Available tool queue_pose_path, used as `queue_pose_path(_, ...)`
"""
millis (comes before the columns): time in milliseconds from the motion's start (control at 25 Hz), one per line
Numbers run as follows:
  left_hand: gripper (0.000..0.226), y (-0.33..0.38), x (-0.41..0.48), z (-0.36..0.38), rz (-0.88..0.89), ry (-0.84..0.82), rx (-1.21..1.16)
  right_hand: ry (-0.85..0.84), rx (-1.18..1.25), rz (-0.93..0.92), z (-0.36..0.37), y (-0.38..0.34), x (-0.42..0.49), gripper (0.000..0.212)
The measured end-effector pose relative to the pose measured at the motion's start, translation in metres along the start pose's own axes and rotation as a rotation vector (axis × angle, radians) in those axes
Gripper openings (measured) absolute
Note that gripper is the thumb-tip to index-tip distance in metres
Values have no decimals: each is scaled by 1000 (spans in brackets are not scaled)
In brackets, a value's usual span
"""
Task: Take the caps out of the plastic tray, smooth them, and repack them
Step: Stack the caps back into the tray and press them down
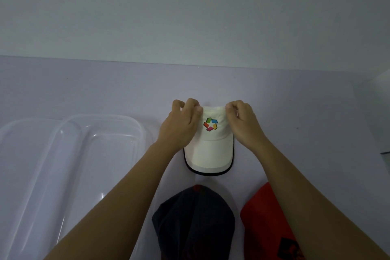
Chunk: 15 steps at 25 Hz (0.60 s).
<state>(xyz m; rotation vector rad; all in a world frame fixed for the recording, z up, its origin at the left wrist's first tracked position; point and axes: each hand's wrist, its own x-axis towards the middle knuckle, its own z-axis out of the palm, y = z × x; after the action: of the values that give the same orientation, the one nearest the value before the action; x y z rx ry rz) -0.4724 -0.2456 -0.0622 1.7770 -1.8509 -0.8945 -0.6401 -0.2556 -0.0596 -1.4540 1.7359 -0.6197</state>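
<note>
Both hands [211,120] pinch white cap [210,150] — on table [105,86]

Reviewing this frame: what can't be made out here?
Head view only.
The white cap: the left hand and right hand pinch its far crown edge and cover it.
The dark cap: the bottom edge cuts it off, and dim light hides its markings.
The red cap: the right forearm crosses it, and its dark print is unreadable.
The plastic tray: the left edge cuts it off, and the left forearm hides its near corner.

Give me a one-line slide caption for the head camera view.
Left hand and right hand pinch the white cap; dark cap and red cap lie nearer, clear tray at left.
</note>
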Motion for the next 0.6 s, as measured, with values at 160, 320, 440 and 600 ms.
queue_pose_path(160, 44, 4, -11, -2, -402, 152, -277, -47, 275, 294, -4, 12, -14, 57)
queue_pose_path(320, 34, 8, -24, 8, -464, -29, -457, -249, 409, 271, 11, 24, -23, 51)
queue_pose_path(440, 34, 7, -27, 13, -403, -45, -510, -270, 411, 221, 22, 28, -27, 51)
queue_pose_path(600, 43, -4, -31, 17, -336, -120, -429, -313, 365, 201, 23, 32, -28, 84)
